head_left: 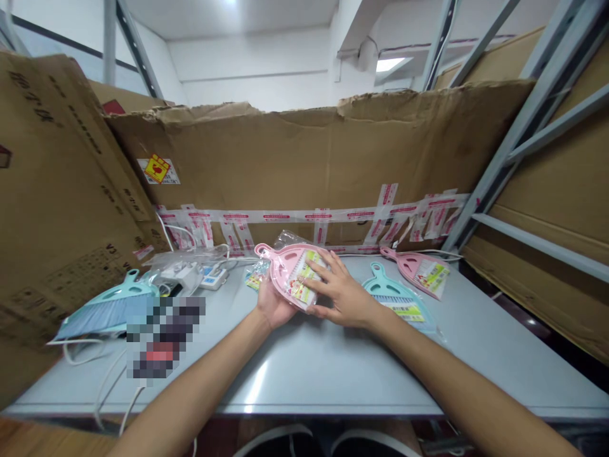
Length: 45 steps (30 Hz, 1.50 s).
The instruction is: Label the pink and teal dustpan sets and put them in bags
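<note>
A pink dustpan with a small brush and a printed label card, wrapped in clear plastic, is raised over the middle of the table. My left hand supports it from below and behind, its fingers mostly hidden by the pan. Across the front lies my right hand, fingers spread over the label and the wrap. To the right, a light-blue dustpan set lies on the table, partly behind my right forearm. Another pink dustpan set rests farther right.
A blue dustpan with brush lies at the left, near white cables and a power strip. A blurred-out dark object is in front of these. Taped cardboard walls the back of the grey table; metal shelf posts stand right.
</note>
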Motion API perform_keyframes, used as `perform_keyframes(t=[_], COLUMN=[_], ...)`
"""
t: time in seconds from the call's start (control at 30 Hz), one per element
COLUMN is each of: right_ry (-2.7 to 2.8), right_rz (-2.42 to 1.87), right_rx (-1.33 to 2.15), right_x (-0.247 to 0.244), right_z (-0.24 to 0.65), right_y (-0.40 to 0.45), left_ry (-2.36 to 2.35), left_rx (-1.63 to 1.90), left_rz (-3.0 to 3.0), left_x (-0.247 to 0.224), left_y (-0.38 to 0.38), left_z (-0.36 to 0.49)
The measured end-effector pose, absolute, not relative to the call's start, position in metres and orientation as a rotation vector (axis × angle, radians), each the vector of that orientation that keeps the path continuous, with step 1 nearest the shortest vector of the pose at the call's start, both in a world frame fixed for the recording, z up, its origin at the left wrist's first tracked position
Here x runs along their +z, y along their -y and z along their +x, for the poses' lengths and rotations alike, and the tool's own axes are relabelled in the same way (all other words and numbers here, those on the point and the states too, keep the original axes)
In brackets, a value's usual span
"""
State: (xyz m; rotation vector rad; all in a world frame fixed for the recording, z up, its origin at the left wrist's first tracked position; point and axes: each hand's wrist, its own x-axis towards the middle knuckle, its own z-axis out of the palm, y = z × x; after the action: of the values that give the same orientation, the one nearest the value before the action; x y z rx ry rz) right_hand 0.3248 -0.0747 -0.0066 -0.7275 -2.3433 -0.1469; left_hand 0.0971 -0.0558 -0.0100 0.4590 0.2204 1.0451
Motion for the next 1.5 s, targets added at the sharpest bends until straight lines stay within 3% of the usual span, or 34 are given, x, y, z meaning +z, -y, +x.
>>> perform_keyframes(t=[0.2, 0.4, 0.6, 0.73, 0.87, 1.03, 1.5], right_ry=[2.046, 1.620, 1.872, 1.982, 1.889, 1.571, 0.977], right_rz=[-0.640, -1.051, -1.101, -1.030, -1.027, -1.035, -1.186], right_rx=[-0.030, 0.128, 0.767, 1.121, 1.250, 1.275, 1.110], right_x=[0.019, 0.048, 0.043, 0.029, 0.024, 0.023, 0.004], right_z=[0.340, 0.372, 0.383, 0.371, 0.368, 0.385, 0.417], right_y=[0.076, 0.068, 0.056, 0.056, 0.053, 0.038, 0.002], left_ry=[-0.247, -0.216, -0.346, -0.437, -0.476, -0.419, -0.490], left_rx=[0.846, 0.398, 0.048, 0.080, 0.074, -0.029, 0.573], left_rz=[0.506, 0.606, 0.652, 0.722, 0.771, 0.790, 0.998], left_x=[-0.006, 0.001, -0.004, -0.024, -0.027, -0.013, -0.022], left_y=[0.059, 0.073, 0.094, 0.094, 0.088, 0.075, 0.059], left_z=[0.096, 0.098, 0.111, 0.113, 0.107, 0.091, 0.098])
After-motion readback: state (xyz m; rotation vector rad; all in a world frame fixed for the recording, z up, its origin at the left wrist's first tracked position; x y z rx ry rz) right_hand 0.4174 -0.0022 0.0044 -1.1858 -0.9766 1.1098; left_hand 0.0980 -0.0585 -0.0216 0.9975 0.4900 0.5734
